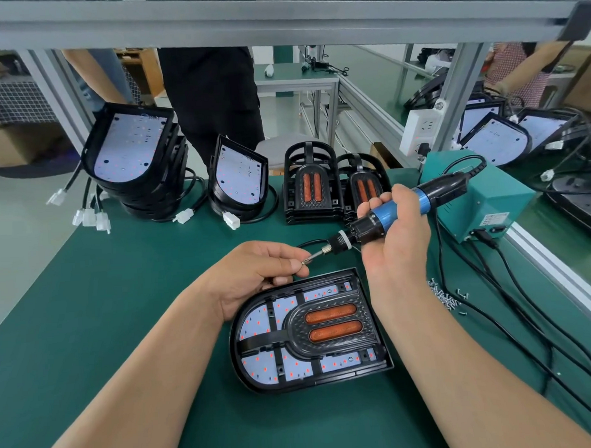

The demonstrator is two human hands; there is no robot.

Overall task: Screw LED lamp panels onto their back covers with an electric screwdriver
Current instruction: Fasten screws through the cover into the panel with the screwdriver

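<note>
1. Work piece. The lamp point(308, 330) lies flat on the green mat point(122, 280), nearest the operator. Its white LED panel shows through the black frame that carries two orange strips.

2. Loading the screw. Just beyond the lamp's far edge, the left hand point(255, 272) pinches a small screw point(304, 262) between thumb and forefinger and holds it against the tip of the bit. The right hand point(395, 240) has its fingers wrapped round the barrel of the screwdriver point(387, 214), which is tilted with the bit pointing down and left.

3. Recommended practice:
- Seat the screw head squarely on the bit before releasing the pinch.
- Do not run the motor while fingers are at the tip.
- Bring the tool upright over a hole in the lamp and press straight down. A tilted start is likely to cross-thread.
- Steady the lamp with the free hand.

4. Supplies. Loose screws point(444, 294) lie on the mat to the right of the lamp. Farther back stand the teal power box point(481, 200), spare frames point(311, 186) and stacked panels point(134, 162).
</note>
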